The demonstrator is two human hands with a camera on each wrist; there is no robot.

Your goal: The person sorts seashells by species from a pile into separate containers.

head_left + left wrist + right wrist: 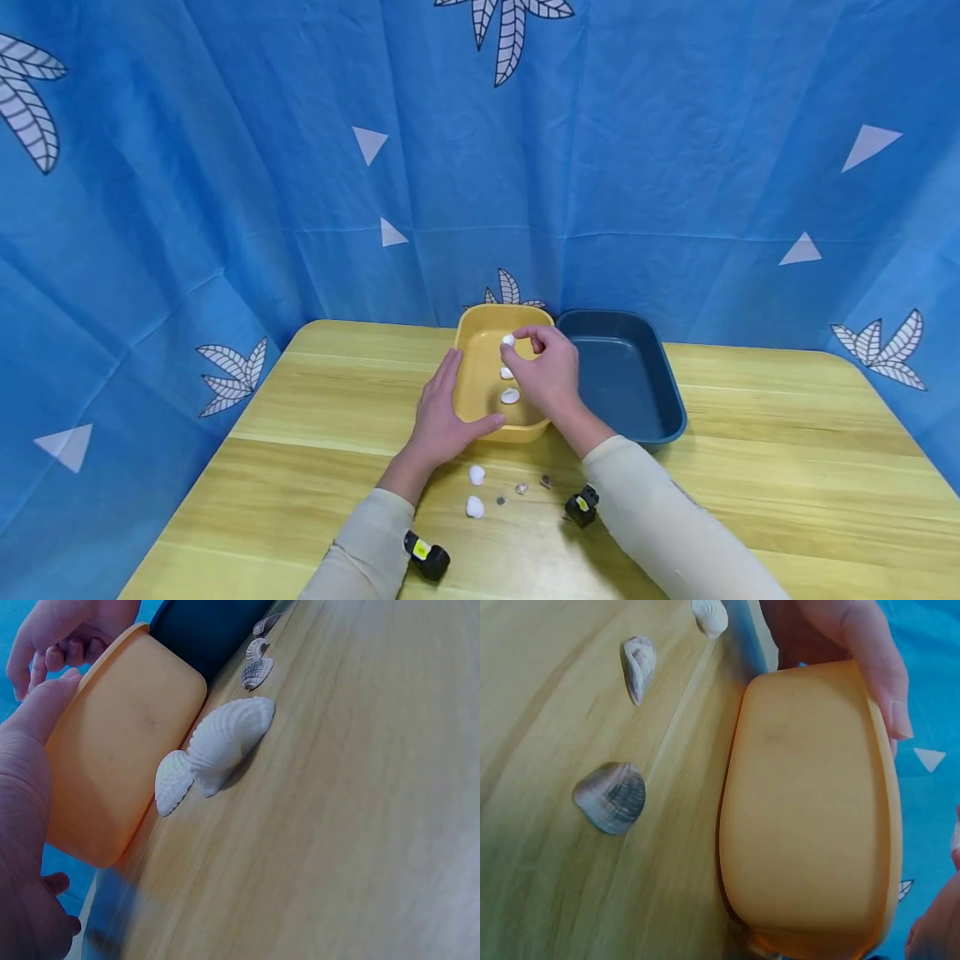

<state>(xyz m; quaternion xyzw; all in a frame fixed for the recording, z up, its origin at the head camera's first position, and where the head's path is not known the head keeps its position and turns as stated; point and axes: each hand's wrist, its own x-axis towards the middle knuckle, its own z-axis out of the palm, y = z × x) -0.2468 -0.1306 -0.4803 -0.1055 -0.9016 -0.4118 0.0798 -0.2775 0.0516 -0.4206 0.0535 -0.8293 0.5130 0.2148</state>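
White shells [510, 396], yellow tray [476, 392] (curtain [480, 167] leaf-patterned)

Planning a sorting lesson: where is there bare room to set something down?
Free: table left of the yellow tub and left hand; table right of the blue tub; the blue tub's floor. Crowded: the yellow tub, with shells near the right hand, and between the sleeves, where more shells lie.

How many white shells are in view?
5: one shell in the right hand, two in the yellow tray, two on the table before it. The right hand may hide more.
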